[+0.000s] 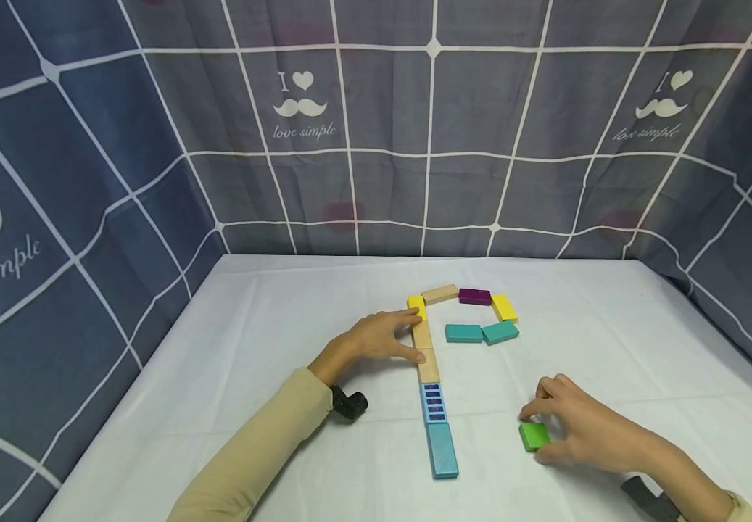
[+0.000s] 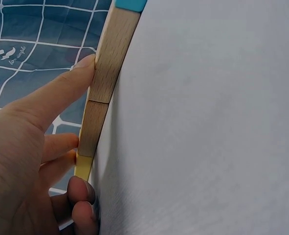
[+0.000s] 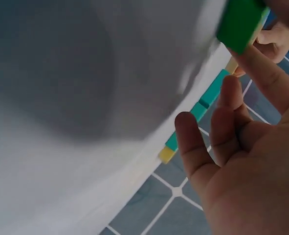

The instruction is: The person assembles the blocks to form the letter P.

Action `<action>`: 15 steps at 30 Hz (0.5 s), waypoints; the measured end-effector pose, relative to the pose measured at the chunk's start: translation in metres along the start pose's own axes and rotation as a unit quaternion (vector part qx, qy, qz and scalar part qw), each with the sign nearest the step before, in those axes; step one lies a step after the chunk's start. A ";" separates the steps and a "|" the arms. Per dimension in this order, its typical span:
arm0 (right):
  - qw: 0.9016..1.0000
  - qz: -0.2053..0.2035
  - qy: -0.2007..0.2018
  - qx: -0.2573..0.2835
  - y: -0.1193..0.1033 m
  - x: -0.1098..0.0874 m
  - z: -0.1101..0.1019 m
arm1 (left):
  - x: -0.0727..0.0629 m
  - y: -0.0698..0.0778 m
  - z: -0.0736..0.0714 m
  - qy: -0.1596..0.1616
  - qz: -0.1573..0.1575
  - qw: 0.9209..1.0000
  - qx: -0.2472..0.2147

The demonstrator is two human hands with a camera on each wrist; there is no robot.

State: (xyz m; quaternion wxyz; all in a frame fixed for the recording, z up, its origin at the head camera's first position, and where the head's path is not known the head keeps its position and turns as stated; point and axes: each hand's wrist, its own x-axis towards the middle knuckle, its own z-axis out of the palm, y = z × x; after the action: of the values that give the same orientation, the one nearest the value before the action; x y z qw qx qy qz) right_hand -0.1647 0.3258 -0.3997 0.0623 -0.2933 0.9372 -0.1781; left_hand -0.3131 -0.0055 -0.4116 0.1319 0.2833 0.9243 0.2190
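Observation:
My right hand (image 1: pixel 594 429) pinches a green block (image 1: pixel 534 437) between thumb and fingers, low over the cloth at the front right. That block (image 3: pixel 239 24) shows at the upper right of the right wrist view. My left hand (image 1: pixel 378 335) rests against a straight line of blocks, fingers loosely spread. Its thumb touches a plain wooden block (image 1: pixel 428 366); a fingertip lies at the yellow block (image 1: pixel 417 303) at the far end. Another wooden block (image 1: pixel 422 335) lies between these two. Toward me, the line continues with a patterned blue block (image 1: pixel 434 403) and a plain blue block (image 1: pixel 442 451).
From the line's far end, a loop curves right: a wooden block (image 1: pixel 440 293), a purple block (image 1: pixel 475 296), a yellow block (image 1: pixel 505 308) and teal blocks (image 1: pixel 463 333). White cloth (image 1: pixel 323 442) covers the table; a checked curtain (image 1: pixel 389 130) hangs behind it.

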 end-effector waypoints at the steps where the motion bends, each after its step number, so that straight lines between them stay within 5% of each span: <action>1: 1.000 -0.003 0.004 -0.001 0.001 0.000 0.000 | 0.000 0.000 0.000 0.001 0.000 1.000 0.000; 7: 0.998 -0.021 0.066 -0.007 -0.002 0.019 -0.002 | 0.001 -0.002 -0.001 0.002 -0.001 1.000 0.004; 15: 0.994 -0.023 0.110 0.013 -0.017 0.094 -0.009 | 0.001 -0.001 -0.001 0.000 0.001 1.000 0.004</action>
State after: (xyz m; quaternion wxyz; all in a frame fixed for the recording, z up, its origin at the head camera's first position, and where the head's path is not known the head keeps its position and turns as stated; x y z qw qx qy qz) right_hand -0.2351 0.2612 -0.3861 -0.0414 -0.2928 0.9290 -0.2227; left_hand -0.3151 -0.0065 -0.4110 0.1306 0.2844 0.9251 0.2150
